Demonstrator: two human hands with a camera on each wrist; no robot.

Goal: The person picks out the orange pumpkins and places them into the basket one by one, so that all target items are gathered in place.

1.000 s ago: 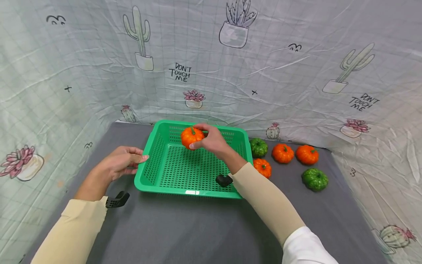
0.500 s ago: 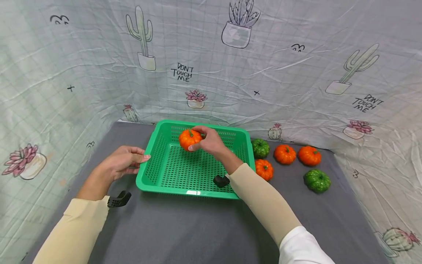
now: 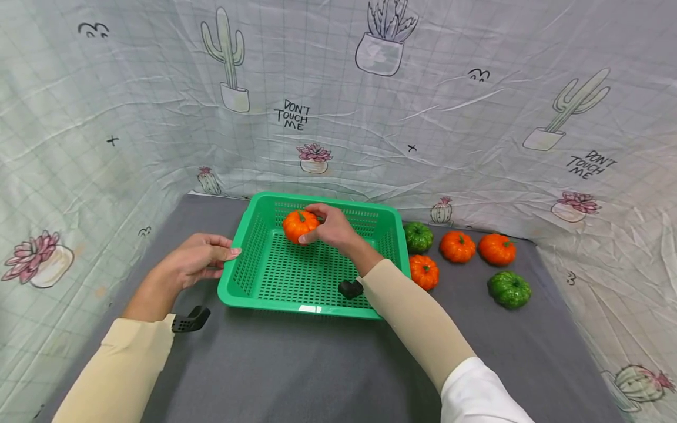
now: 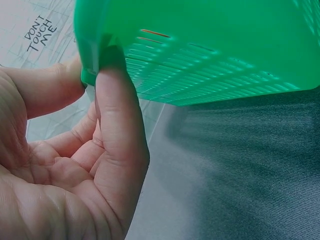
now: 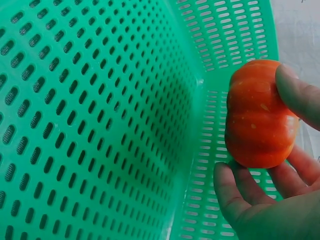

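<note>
A green plastic basket (image 3: 296, 312) with slotted walls stands on the grey cloth. At its left side my left hand (image 3: 198, 261) pinches the rim between thumb and forefinger, as the left wrist view shows close up on the basket wall (image 4: 200, 50). Inside the basket, toward the back left, my right hand (image 3: 335, 228) holds a small orange pumpkin (image 3: 300, 227) by its sides, stem up. In the right wrist view the pumpkin (image 5: 260, 115) sits between thumb and fingers, near the slotted wall. Whether it touches the basket floor I cannot tell.
Right of the basket lie a green pumpkin (image 3: 418, 237) and an orange pumpkin (image 3: 424, 272), close to its wall. Farther right are two orange pumpkins (image 3: 457, 247) and another green pumpkin (image 3: 509, 289). A printed cloth (image 3: 338, 117) hangs behind and at both sides.
My right hand has moved slightly left and down inside the basket with the orange pumpkin. The left hand keeps its hold on the rim.
</note>
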